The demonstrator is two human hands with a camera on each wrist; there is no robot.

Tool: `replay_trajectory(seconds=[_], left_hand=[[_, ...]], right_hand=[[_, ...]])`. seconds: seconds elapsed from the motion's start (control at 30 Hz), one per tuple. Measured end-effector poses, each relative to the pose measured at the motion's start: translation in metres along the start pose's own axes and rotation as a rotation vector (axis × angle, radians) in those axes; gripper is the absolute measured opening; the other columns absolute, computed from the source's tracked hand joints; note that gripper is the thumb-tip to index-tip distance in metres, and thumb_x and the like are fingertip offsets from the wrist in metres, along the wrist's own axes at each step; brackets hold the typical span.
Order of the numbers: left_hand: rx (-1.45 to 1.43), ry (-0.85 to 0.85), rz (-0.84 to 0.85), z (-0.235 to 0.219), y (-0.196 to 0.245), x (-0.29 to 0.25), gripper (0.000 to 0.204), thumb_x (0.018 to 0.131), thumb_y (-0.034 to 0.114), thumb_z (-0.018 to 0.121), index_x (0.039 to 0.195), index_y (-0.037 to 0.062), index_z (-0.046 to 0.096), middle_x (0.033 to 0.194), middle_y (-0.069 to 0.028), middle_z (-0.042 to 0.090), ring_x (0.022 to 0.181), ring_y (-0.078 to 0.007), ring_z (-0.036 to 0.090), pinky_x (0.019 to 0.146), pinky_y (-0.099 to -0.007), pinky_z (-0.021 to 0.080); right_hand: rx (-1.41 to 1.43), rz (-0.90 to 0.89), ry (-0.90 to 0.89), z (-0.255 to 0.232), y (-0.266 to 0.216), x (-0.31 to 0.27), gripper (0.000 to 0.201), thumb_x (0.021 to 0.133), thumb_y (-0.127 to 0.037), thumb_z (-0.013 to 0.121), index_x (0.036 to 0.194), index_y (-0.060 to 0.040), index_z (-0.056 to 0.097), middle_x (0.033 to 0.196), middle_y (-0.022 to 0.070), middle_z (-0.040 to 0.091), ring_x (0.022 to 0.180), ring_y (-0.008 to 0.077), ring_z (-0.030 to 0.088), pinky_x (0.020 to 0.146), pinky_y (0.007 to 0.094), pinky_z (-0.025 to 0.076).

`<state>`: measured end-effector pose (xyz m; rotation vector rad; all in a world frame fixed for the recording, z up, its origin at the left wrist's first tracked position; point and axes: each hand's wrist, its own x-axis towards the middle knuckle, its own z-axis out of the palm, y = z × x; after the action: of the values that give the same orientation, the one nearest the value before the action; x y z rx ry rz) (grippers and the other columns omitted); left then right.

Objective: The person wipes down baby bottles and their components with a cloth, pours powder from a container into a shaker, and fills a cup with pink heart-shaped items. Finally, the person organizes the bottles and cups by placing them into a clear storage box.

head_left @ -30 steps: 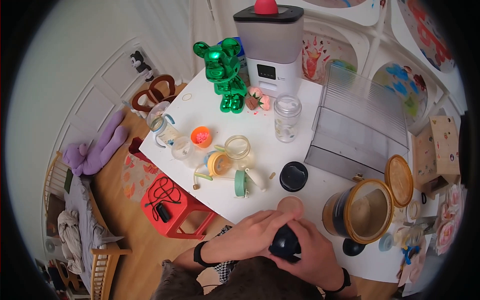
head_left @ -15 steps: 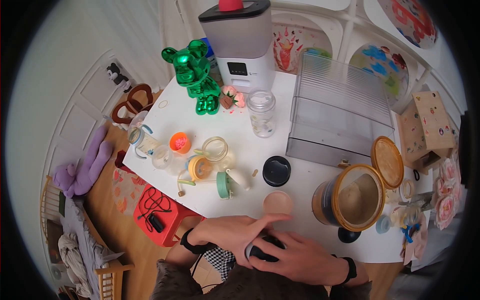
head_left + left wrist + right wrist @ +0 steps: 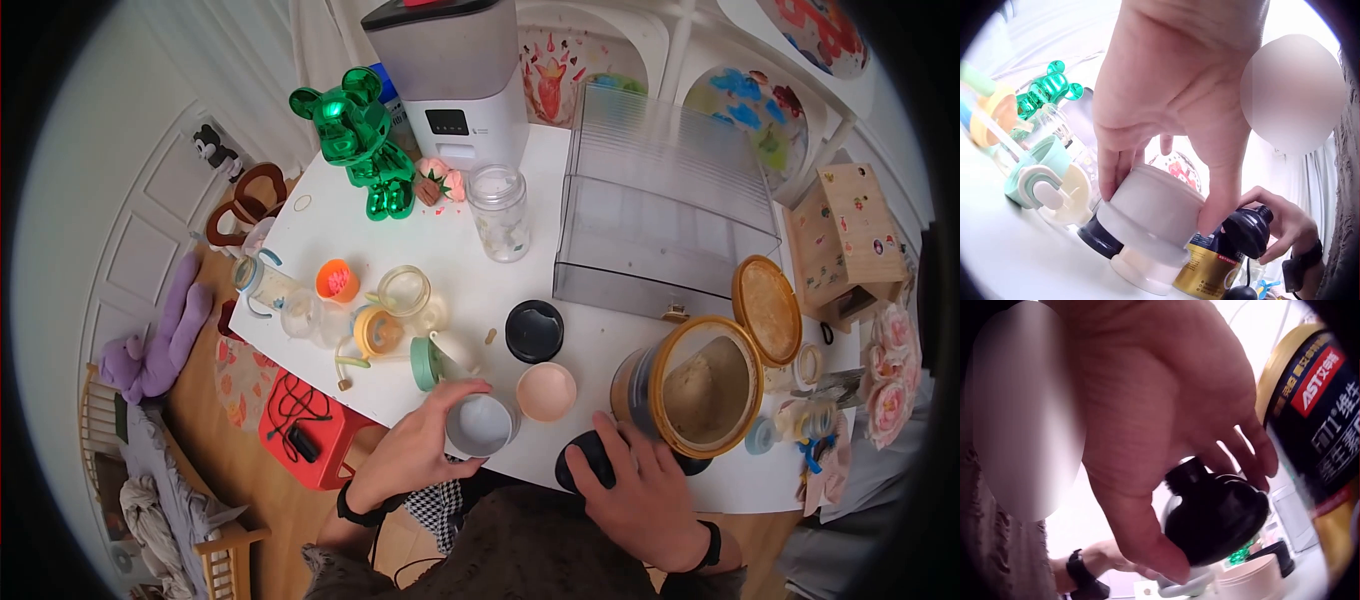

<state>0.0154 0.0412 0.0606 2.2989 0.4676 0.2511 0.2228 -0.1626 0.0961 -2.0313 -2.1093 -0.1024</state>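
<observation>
My left hand (image 3: 412, 445) grips a pale grey plastic cup (image 3: 482, 426) by its sides, thumb and fingers opposite each other; it is held at the table's front edge. My right hand (image 3: 645, 495) holds a black dome-shaped lid (image 3: 1216, 515) with a narrow threaded neck, thumb on one side and fingers on the other. A pale pink cup (image 3: 546, 391) stands on the table between the hands, with a round black container (image 3: 534, 331) just behind it. Close beyond my right hand is a large powder tin (image 3: 630, 385) with a gold rim, its lid (image 3: 767, 310) folded back.
Bottle parts, including a green-collared top (image 3: 425, 363) and a yellow ring cap (image 3: 378, 331), lie on the left. A clear bottle (image 3: 498, 215) and a transparent box (image 3: 660, 220) stand farther back. Another rounded black object (image 3: 693, 465) lies beside the tin.
The hands were together around the black lid and cup; now they are apart, cup in the left, lid in the right. The pink cup, earlier close by the hands, stands uncovered on the table.
</observation>
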Motion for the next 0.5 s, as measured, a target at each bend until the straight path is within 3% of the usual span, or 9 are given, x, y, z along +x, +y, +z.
replay_trajectory(seconds=[0.13,0.17,0.23,0.37,0.5], left_hand=[[-0.167,0.127,-0.132,0.008,-0.001,-0.001,0.093,0.066,0.010,0.092,0.141,0.0066,0.038,0.137,-0.0152,0.055,0.129,-0.0317,0.057,0.111,-0.0393,0.045],[-0.076,0.145,-0.129,0.010,-0.001,0.000,0.092,0.067,0.010,0.091,0.142,0.0062,0.038,0.136,-0.0161,0.055,0.128,-0.0321,0.057,0.111,-0.0394,0.046],[0.014,0.156,-0.117,0.012,-0.002,0.003,0.091,0.068,0.009,0.090,0.142,0.0058,0.038,0.136,-0.0170,0.055,0.127,-0.0325,0.057,0.110,-0.0396,0.046],[0.026,0.148,-0.127,0.019,-0.002,0.009,0.089,0.069,0.009,0.090,0.141,0.0056,0.039,0.137,-0.0171,0.055,0.125,-0.0340,0.057,0.108,-0.0402,0.048],[0.076,0.130,-0.128,0.022,0.000,0.012,0.083,0.072,0.009,0.086,0.143,0.0068,0.041,0.139,-0.0177,0.053,0.127,-0.0371,0.054,0.104,-0.0417,0.049]], right_hand=[[-0.004,0.074,-0.094,0.012,-0.010,0.000,0.051,0.076,-0.012,0.069,0.125,-0.0080,0.060,0.133,0.0224,0.054,0.108,0.0375,0.062,0.080,0.0382,0.056],[-0.004,0.079,-0.098,0.016,-0.010,-0.001,0.051,0.076,-0.012,0.069,0.125,-0.0080,0.060,0.133,0.0224,0.054,0.108,0.0375,0.062,0.080,0.0382,0.056],[-0.042,0.127,-0.229,0.026,-0.008,0.000,0.040,0.086,-0.014,0.061,0.124,-0.0014,0.058,0.122,0.0218,0.055,0.107,0.0382,0.062,0.078,0.0375,0.056],[-0.073,0.113,-0.260,0.041,-0.002,0.003,0.039,0.087,-0.013,0.061,0.124,0.0004,0.057,0.116,0.0203,0.055,0.108,0.0377,0.062,0.080,0.0378,0.056],[0.005,0.140,-0.214,0.049,0.002,0.005,0.040,0.088,-0.013,0.060,0.126,0.0004,0.057,0.123,0.0219,0.055,0.115,0.0370,0.058,0.088,0.0396,0.054]])
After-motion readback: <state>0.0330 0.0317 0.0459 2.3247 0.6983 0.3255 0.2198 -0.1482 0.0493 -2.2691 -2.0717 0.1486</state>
